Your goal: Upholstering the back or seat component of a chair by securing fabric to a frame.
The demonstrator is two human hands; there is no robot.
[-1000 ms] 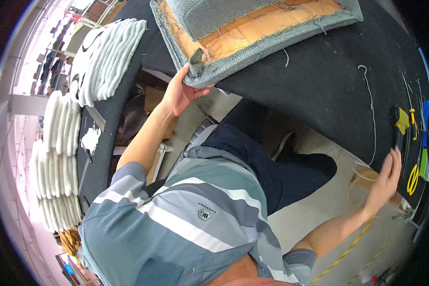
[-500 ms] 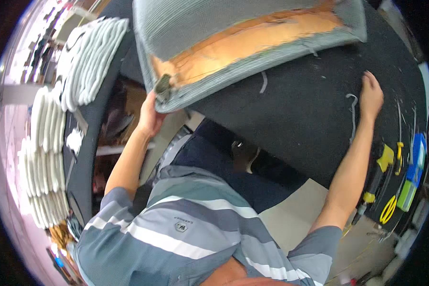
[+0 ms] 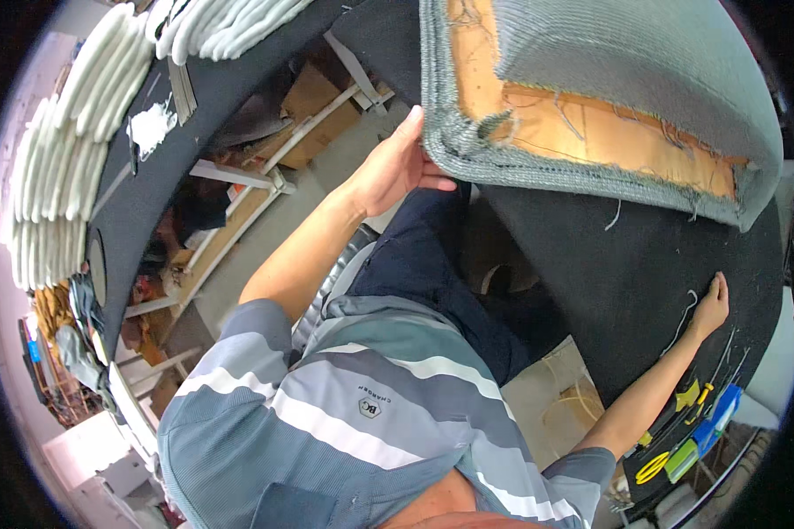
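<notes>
A grey fabric-covered upholstered piece [image 3: 609, 172] with a bare wooden panel [image 3: 573, 132] in its recess lies tilted at the far side of the black work table [image 3: 582, 256]. Frayed fabric and loose threads show along the recess edge. At its near left corner, my left hand [image 3: 393, 172] grips the padded rim, thumb against the side and fingers partly underneath. Lower right on the table, my right hand [image 3: 711, 309] has its fingers curled together; whether anything is in them is hidden. A pale curled strip [image 3: 679, 324] lies beside that hand.
Yellow-handled scissors [image 3: 653, 467], a yellow screwdriver [image 3: 700, 403] and a blue-and-green tool [image 3: 717, 419] lie at the table's right edge. White padded pieces [image 3: 106, 70] are stacked at far left. Under the curved table stand a white frame [image 3: 229, 234] and cardboard [image 3: 319, 115].
The view has turned, so the upholstered piece now appears farther right. My left hand stays at its corner. My right hand remains near the pale strip, fingers curled.
</notes>
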